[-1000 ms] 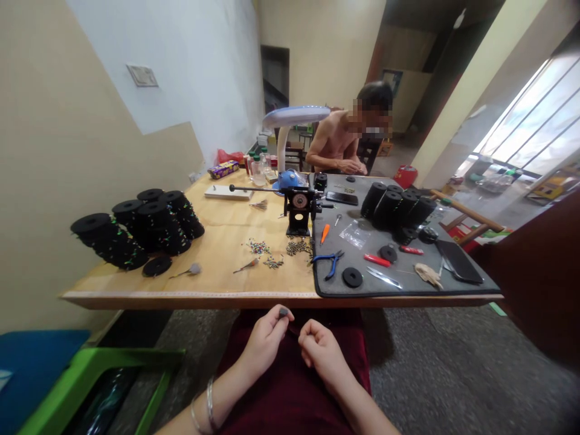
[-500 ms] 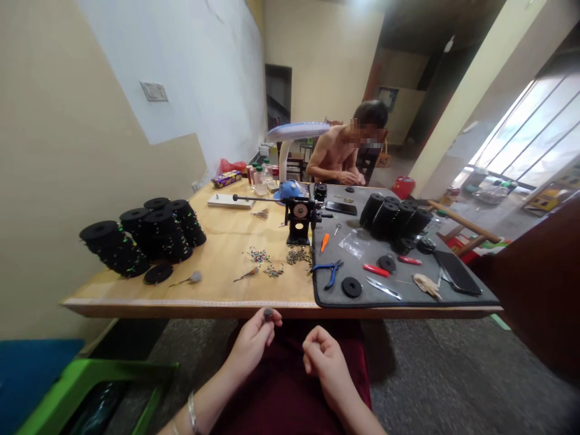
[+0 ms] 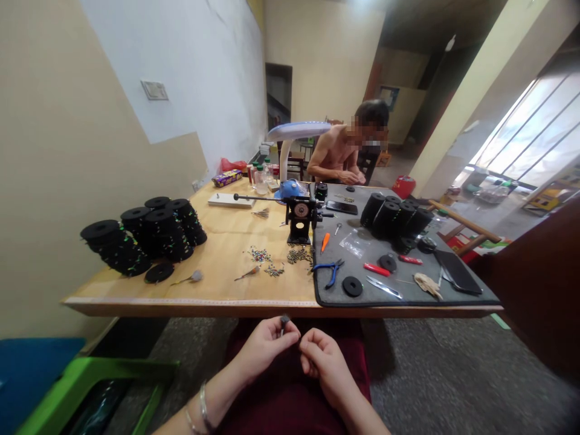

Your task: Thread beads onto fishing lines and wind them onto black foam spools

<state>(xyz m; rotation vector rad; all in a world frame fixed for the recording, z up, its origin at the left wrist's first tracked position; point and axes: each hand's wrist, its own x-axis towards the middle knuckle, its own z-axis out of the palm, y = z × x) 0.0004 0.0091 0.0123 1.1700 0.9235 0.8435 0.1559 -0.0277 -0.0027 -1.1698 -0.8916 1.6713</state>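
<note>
My left hand (image 3: 270,342) is closed in a pinch below the table's front edge, with a small dark grey tip (image 3: 284,319) sticking up between its fingers; its kind is too small to tell. My right hand (image 3: 321,361) is closed beside it, thumb against forefinger, and what it pinches cannot be made out. The fingertips of both hands almost meet above my lap. On the table past them lie a feather-like tuft (image 3: 248,273), a pile of coloured beads (image 3: 260,255) and a heap of small metallic pieces (image 3: 299,254).
Stacked black foam spools (image 3: 159,232) stand at the left, more black spools (image 3: 389,216) at the right. A black winding device (image 3: 299,221) and a lamp (image 3: 299,130) rise mid-table. Blue pliers (image 3: 333,272) and scissors (image 3: 384,287) rest on the grey mat (image 3: 333,297). Another person (image 3: 338,154) sits opposite.
My left hand has moved right and slightly down, bringing its fingertips close to those of my right hand. The right hand has barely shifted.
</note>
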